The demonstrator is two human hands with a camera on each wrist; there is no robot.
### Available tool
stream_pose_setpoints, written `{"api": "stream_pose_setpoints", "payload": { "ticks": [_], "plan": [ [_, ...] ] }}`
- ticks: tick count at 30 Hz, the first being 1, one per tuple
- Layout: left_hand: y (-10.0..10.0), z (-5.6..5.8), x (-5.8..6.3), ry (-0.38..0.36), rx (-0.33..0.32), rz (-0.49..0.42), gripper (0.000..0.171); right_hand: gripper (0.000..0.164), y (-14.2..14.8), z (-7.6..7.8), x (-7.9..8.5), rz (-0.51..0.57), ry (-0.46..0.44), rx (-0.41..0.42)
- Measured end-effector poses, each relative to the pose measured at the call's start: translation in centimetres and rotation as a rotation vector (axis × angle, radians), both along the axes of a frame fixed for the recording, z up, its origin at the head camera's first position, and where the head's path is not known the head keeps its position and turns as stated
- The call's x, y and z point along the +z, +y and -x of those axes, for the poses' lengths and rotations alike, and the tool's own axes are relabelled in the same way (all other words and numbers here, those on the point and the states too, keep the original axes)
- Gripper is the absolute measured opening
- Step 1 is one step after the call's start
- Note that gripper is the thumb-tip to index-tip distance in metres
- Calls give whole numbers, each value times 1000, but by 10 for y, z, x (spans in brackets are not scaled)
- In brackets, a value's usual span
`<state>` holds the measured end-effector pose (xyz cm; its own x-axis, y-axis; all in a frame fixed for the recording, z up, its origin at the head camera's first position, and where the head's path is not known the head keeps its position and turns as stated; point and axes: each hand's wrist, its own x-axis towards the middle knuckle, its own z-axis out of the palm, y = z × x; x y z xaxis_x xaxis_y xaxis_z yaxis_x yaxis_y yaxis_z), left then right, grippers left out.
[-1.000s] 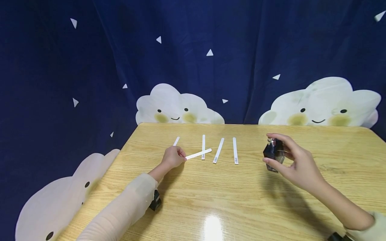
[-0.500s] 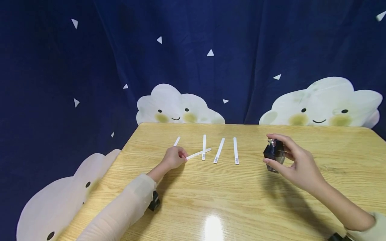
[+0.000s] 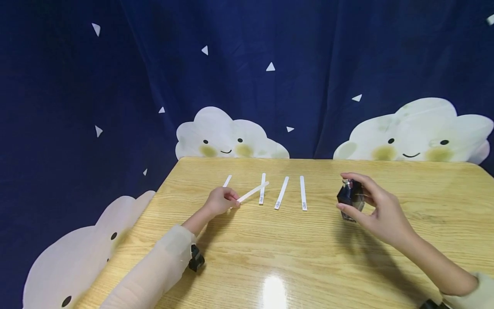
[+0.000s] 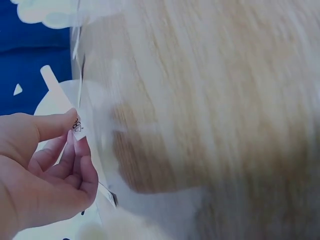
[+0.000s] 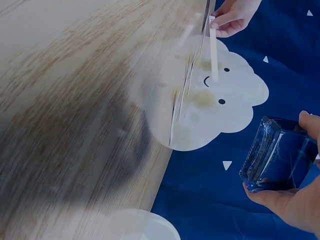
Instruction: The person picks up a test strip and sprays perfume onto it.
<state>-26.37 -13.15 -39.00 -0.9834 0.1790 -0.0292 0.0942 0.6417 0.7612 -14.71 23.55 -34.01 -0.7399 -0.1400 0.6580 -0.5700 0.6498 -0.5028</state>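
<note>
My left hand (image 3: 221, 201) pinches the printed end of a white paper test strip (image 3: 253, 192) between thumb and fingers. In the left wrist view the strip (image 4: 57, 92) points away from the hand, its small dark print (image 4: 76, 125) beside the thumb. On the right, my right hand (image 3: 380, 210) grips a dark glass perfume bottle (image 3: 350, 195) above the table, thumb low and forefinger at its silvery neck. The right wrist view shows the bottle's thick clear base (image 5: 260, 155), with the palm partly out of frame.
Three white strips lie on the wooden table (image 3: 293, 249): one crossed by the held strip in this view, a slanted strip (image 3: 281, 193) and a straighter strip (image 3: 303, 193). Another strip (image 3: 227, 180) is partly behind the left hand. A dark blue curtain (image 3: 301, 77) hangs behind.
The free end of the held strip has swung up, so it points more steeply away. The left hand has shifted slightly; the right hand holds the bottle in nearly the same place.
</note>
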Motion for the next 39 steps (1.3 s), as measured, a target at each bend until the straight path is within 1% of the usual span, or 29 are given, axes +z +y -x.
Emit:
{"api": "stream_pose_setpoints", "payload": {
  "ticks": [5,10,16,19,21,24,27,33,37,39],
  "plan": [
    [-5,2,-3,-34,-6,-87,10,76,-1,1,0,-1,5,6],
    [-5,-1,-3,-102,-11,-197,14,75,-2,2,0,4,12,14],
    [-1,-7,-6,-195,26,-292,20,76,-4,3,-1,2,13,21],
    [2,-8,-6,-237,42,-356,23,75,-5,6,-1,-3,12,17],
    [5,-9,-6,-253,43,-410,25,75,-7,8,-1,-4,11,17],
    [9,-10,-4,-277,27,-465,26,74,-8,12,0,-3,8,23],
    [14,-12,-3,-312,17,-488,26,73,-11,14,0,10,1,36],
    [22,-17,-2,-354,-27,-475,28,72,-17,19,1,22,-17,62],
    [25,-21,1,-371,-70,-481,29,71,-18,24,0,-28,-10,49],
    [26,-22,2,-378,-80,-492,29,70,-19,26,-1,-58,-4,38]
  ]
}}
